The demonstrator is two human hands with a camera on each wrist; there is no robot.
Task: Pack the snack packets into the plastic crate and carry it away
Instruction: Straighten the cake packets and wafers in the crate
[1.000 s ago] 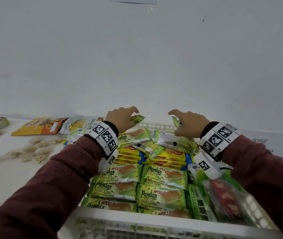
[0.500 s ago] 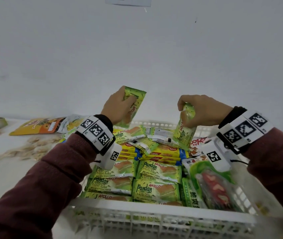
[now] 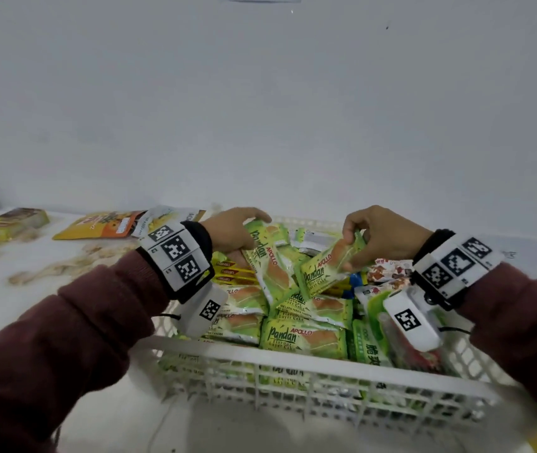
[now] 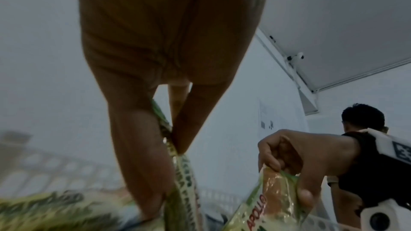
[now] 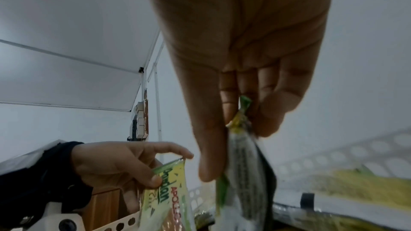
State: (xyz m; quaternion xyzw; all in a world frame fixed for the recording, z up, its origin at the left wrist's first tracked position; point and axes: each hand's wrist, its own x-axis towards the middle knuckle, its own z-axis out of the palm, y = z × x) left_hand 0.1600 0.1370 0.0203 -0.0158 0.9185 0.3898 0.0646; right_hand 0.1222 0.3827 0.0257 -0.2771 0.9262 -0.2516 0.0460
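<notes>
A white plastic crate (image 3: 296, 349) stands in front of me, filled with green Pandan cake packets and other snacks. My left hand (image 3: 232, 235) grips one green Pandan packet (image 3: 268, 259) by its far end, low over the crate's back left. My right hand (image 3: 379, 235) pinches a second Pandan packet (image 3: 327, 268) by its upper end, tilted over the crate's middle. In the left wrist view thumb and fingers clamp the packet edge (image 4: 177, 164). The right wrist view shows fingers pinching the packet's seal (image 5: 241, 117).
On the white table left of the crate lie an orange-yellow pouch (image 3: 103, 225), a yellow box (image 3: 12, 222) and several loose pale snack pieces (image 3: 61, 266). A white wall rises close behind. A second person (image 4: 364, 125) stands off to the right.
Both hands lifted one Pandan packet each up from the back of the crate, then brought them down again; the packets now hang low over the pile, still held.
</notes>
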